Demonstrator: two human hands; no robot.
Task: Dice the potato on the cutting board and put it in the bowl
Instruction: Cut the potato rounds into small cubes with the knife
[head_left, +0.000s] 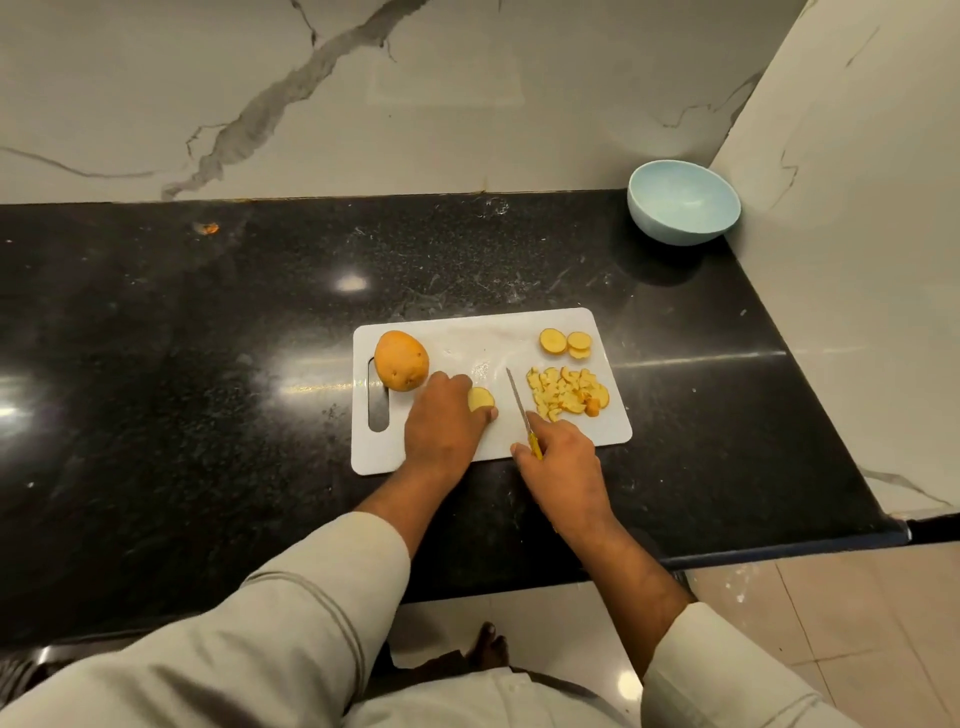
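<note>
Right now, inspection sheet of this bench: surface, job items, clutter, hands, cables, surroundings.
Surface: black speckled countertop, glossy, white smears near the cutting board.
Job items: large potato piece at board's left end; slices at far right; diced pile below them; bowl in the far right corner, looks empty.
Clutter: small orange scrap far left.
Hands: left hand holds potato slice; right hand grips knife.
Cables: nothing seen.
Surroundings: marble walls, tiled floor.

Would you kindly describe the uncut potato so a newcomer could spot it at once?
On the black counter lies a white board. The whole potato sits at its far left corner, beside the handle slot. Unlike the slices and dice, it is round and fully skinned.
</note>
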